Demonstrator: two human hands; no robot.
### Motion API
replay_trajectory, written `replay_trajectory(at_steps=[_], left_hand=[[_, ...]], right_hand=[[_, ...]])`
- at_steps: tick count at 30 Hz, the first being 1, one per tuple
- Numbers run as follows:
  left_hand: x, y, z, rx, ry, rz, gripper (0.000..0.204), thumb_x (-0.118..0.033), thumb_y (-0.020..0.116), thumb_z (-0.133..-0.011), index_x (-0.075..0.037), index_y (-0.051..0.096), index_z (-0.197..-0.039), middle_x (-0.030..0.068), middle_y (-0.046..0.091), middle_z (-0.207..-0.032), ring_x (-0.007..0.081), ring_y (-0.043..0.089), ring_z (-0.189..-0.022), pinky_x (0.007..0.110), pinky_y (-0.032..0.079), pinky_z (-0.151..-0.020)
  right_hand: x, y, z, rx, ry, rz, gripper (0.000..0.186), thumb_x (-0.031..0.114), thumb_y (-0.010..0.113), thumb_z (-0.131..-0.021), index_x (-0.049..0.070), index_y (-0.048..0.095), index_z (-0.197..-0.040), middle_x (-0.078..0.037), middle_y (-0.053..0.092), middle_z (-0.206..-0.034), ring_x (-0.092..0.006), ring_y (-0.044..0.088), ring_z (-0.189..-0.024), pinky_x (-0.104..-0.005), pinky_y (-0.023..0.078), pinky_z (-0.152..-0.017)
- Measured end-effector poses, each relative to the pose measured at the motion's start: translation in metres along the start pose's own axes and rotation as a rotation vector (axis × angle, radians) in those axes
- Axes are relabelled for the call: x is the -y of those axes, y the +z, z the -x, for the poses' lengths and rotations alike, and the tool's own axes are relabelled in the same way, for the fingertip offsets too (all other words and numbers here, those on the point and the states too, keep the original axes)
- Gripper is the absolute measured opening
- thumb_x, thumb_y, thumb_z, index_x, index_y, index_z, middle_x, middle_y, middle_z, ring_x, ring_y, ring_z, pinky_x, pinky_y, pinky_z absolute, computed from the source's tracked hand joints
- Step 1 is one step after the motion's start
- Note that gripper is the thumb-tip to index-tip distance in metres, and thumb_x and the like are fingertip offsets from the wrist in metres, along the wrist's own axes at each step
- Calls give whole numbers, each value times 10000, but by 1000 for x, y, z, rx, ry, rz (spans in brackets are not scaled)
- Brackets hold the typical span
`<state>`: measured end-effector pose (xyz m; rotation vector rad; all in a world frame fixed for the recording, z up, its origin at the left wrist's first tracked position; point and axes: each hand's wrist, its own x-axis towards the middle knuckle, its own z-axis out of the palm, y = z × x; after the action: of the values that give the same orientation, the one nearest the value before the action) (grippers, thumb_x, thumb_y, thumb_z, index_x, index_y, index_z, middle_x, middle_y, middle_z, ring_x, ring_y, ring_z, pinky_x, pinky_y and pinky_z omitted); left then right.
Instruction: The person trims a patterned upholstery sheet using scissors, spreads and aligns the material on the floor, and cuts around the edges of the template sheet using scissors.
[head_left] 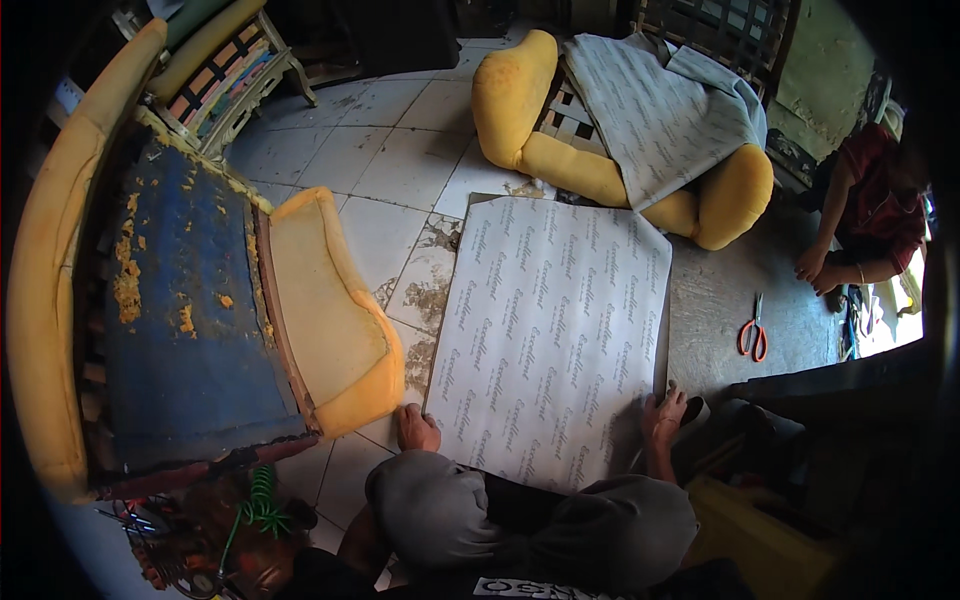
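A large white sheet with repeated grey print (pixel 550 330) lies on the floor in front of me. My left hand (pixel 418 428) is at its near left edge, with fingers curled on that edge. My right hand (pixel 662 418) grips the sheet's right edge low down, beside a dark curled piece (pixel 690 420). To the sheet's right, orange-handled scissors (pixel 757 343) lie on a grey board (pixel 720 290). Left of the sheet, a pale panel with yellow foam edging (pixel 330 310) leans beside a worn blue seat base (pixel 185 360).
A yellow-padded frame (pixel 515 110) draped with printed fabric (pixel 660 110) sits beyond the sheet. A co-worker in red (pixel 880 200) crouches at the right. Another wooden frame (pixel 230 100) stands back left. A machine (pixel 185 560) with a green coiled hose (pixel 262 505) is near left.
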<state>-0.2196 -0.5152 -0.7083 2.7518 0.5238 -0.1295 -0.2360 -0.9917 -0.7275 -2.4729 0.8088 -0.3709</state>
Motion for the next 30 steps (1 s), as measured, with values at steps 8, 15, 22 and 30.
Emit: replay_trajectory(at_steps=[8, 15, 22, 30], left_hand=[[23, 16, -3, -74, 36, 219, 233, -112, 649, -886, -19, 533, -1066, 200, 549, -1099, 397, 549, -1060, 471, 453, -908], [12, 15, 3, -106, 4, 306, 253, -84, 631, -894, -14, 509, -1104, 212, 539, -1107, 405, 541, -1058, 475, 441, -905], [-7, 22, -3, -287, 76, 128, 279, -97, 696, -851, -14, 543, -1069, 226, 542, -1117, 416, 511, -1097, 494, 416, -944], [-19, 20, -16, -224, -48, 47, 182, -151, 728, -843, -30, 626, -932, 175, 557, -1034, 377, 545, -1024, 482, 439, -888]], right_hand=[[8, 21, 15, 136, 116, 200, 496, 269, 744, -784, 32, 598, -1195, -231, 585, -1140, -421, 575, -1056, -479, 478, -927], [4, 2, -9, 253, 347, 125, 435, 371, 780, -782, 40, 654, -1035, -197, 685, -996, -349, 665, -956, -436, 523, -850], [4, 3, -28, 327, 411, -60, 491, 410, 735, -806, -7, 685, -1061, -193, 715, -965, -307, 686, -919, -399, 513, -855], [-4, 14, -30, 289, 374, -58, 452, 470, 700, -817, 88, 690, -1058, -139, 727, -974, -326, 685, -948, -434, 501, -862]])
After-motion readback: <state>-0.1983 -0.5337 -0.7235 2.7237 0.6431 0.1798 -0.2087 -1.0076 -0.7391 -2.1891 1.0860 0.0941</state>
